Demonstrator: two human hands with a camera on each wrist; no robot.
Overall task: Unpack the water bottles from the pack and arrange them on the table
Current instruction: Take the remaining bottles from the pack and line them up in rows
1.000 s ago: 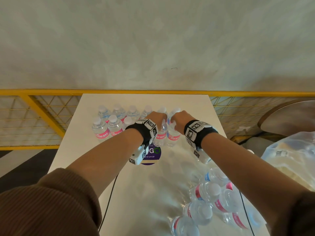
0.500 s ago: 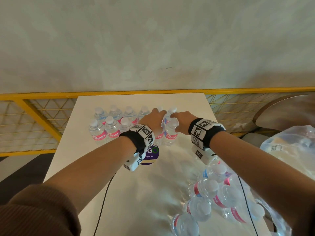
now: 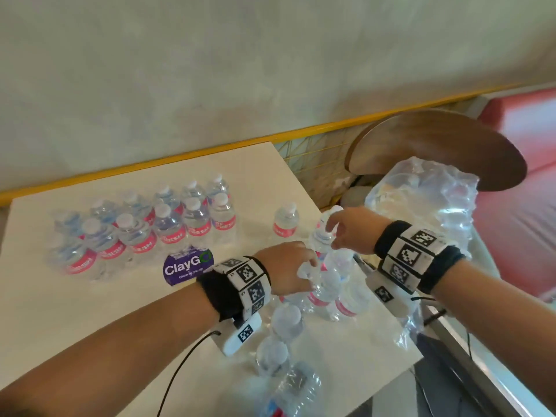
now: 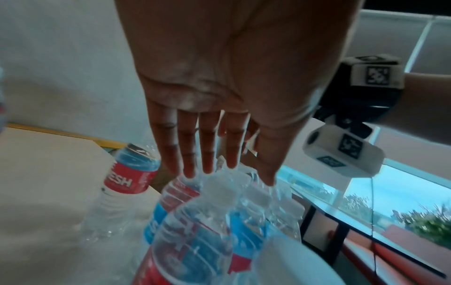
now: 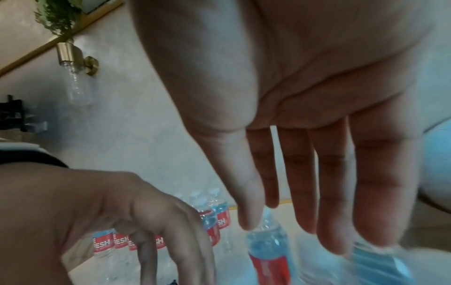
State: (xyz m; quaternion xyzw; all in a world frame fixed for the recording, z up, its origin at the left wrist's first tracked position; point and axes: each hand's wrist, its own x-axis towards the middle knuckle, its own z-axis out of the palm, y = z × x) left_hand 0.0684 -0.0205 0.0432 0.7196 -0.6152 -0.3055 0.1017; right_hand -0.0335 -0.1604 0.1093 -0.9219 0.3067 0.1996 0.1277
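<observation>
Several small water bottles with pink labels (image 3: 168,227) stand in two rows at the table's far left. One bottle (image 3: 285,222) stands alone to their right. More bottles (image 3: 325,287) stand bunched in torn clear wrap (image 3: 421,200) at the table's right edge. My left hand (image 3: 310,266) reaches down over this bunch, and in the left wrist view its straight fingers (image 4: 187,154) touch the wrapped tops (image 4: 219,185). My right hand (image 3: 329,236) hovers just beyond it, fingers extended, with the thumb (image 5: 244,208) beside a bottle's cap (image 5: 267,216). Neither hand holds anything.
A purple ClayGo sticker (image 3: 186,266) lies on the white table (image 3: 75,311). Loose bottles (image 3: 285,326) lie near the front edge beside a black cable (image 3: 180,365). A yellow rail (image 3: 210,149) runs behind, and a round wooden tabletop (image 3: 436,145) stands at the right.
Both hands have left the arranged rows and come back to the right, over the bottles in the wrap. My head has turned right.
</observation>
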